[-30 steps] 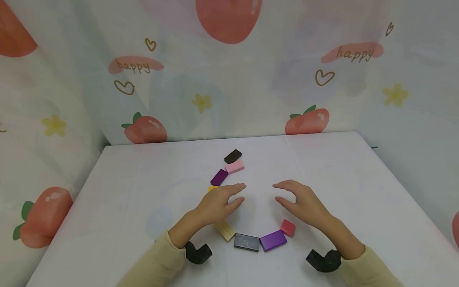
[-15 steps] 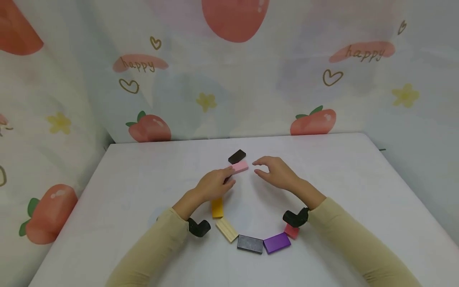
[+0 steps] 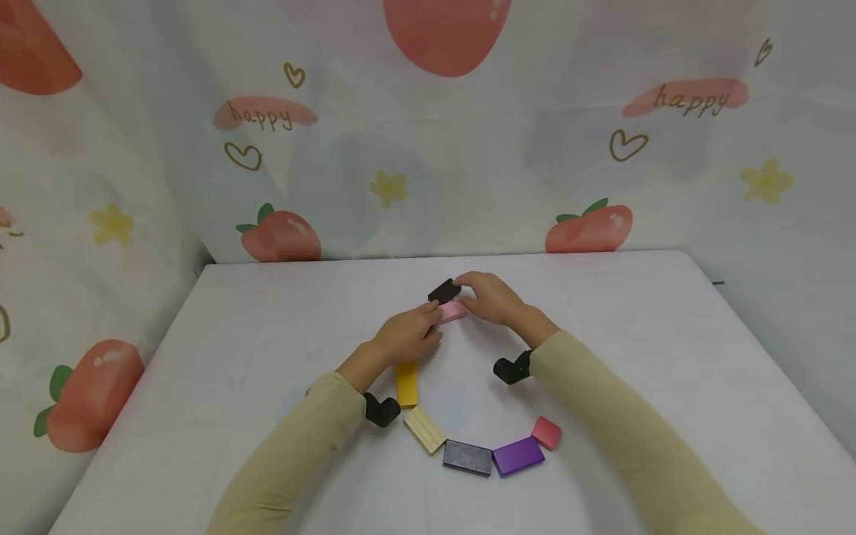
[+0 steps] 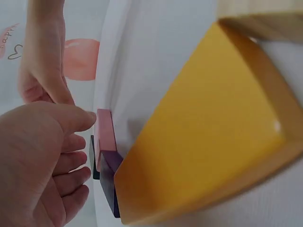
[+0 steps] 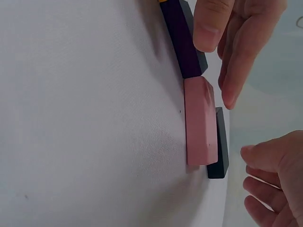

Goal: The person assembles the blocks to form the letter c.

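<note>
We are bringing our right hand [image 3: 491,297] to the black block [image 3: 443,290] and pink block [image 3: 452,311] at the far end of the curved row, fingers loosely bent, holding nothing; our left hand [image 3: 404,336] is resting relaxed by the purple block [image 5: 182,40]. These look light, stiff and smooth, best pinched across the long edges on the tabletop [image 3: 635,334].

The word "happy" stands twice on the printed backdrop cloth [image 3: 428,171] behind the tabletop, in thin brown script: once on a pink smear [image 3: 264,114] at upper left, once on another pink smear [image 3: 685,97] at upper right. The blocks carry no readable marks.
</note>
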A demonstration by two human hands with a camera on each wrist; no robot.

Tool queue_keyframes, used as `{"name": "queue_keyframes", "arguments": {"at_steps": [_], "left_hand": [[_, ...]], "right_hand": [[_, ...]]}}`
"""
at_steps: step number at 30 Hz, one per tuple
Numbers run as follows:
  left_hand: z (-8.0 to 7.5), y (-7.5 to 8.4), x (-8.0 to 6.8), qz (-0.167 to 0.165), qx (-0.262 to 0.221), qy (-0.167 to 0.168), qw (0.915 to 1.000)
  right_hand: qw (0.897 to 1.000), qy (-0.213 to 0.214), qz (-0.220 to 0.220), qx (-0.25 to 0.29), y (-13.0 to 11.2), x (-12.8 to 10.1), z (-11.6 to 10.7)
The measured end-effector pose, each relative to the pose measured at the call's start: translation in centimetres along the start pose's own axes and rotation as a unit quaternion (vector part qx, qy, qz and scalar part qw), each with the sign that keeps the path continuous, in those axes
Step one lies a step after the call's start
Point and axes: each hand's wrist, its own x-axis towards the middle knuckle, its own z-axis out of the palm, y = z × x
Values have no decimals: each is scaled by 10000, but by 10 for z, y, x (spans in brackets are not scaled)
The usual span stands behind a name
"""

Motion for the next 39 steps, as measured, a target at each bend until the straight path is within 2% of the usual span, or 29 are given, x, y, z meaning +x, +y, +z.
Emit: {"name": "queue_keyframes", "arguments": {"at_steps": [3, 8, 14, 19, 24, 29, 39], "left_hand": [[3, 2, 3, 171, -53, -66, 9998], [7, 6, 5, 386, 149, -51, 9991], [7, 11, 6, 411, 444, -154, 9981], [5, 13, 5, 363, 490, -207, 9979], [5, 12, 5, 316, 479, -167, 9982], [7, 9, 4, 175, 546, -152, 9982], [7, 10, 3, 167, 429, -112, 9989]], "right_hand": [[10000, 12, -93, 8, 1, 7, 5], [9997, -184, -160, 19, -5, 12, 11], [9973, -395, -454, -415, -10, 12, 13], [9961, -355, -84, -808, 2, 7, 10], [9952, -92, 480, -850, 16, 1, 1], [9941, -34, 538, -939, 21, -2, -1], [9906, 266, 745, -1120, 21, -15, 4]]}}
